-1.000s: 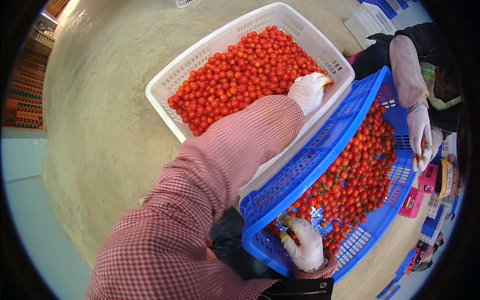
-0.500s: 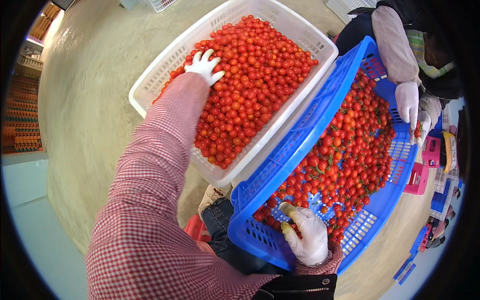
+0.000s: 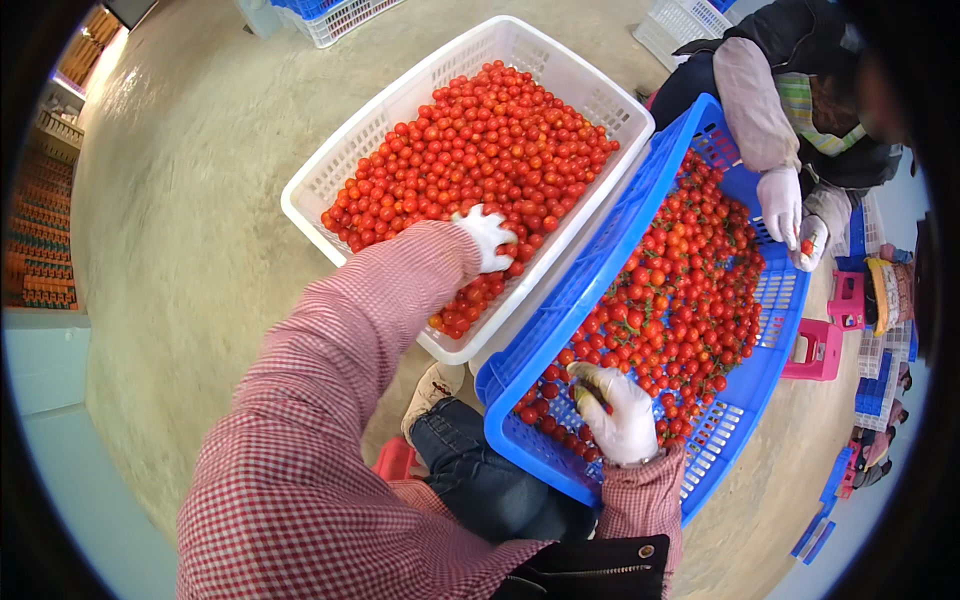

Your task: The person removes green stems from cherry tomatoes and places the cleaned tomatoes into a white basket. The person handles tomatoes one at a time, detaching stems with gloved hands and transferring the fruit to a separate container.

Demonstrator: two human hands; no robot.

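Note:
My left hand (image 3: 486,238), in a white glove, rests with its fingers apart on the loose cherry tomatoes (image 3: 480,140) in a white slatted crate (image 3: 330,180). My right hand (image 3: 622,420), gloved too with stained fingertips, is at the near end of a tilted blue crate (image 3: 520,425). Its thumb and fingers are curled toward each other; what lies between them is mostly hidden. Around and beyond this hand are cherry tomatoes (image 3: 680,300), many with green stems still on them.
Across the blue crate, a co-worker's gloved hands (image 3: 780,205) hold a small red tomato. Pink stools (image 3: 815,350) stand at the right. Further crates (image 3: 345,22) are at the back. My knee (image 3: 480,460) is beside the blue crate's near end.
My left hand has moved right and nearer across the tomatoes in the white crate. My right hand stays at the near end of the blue crate. The whole view has shifted slightly.

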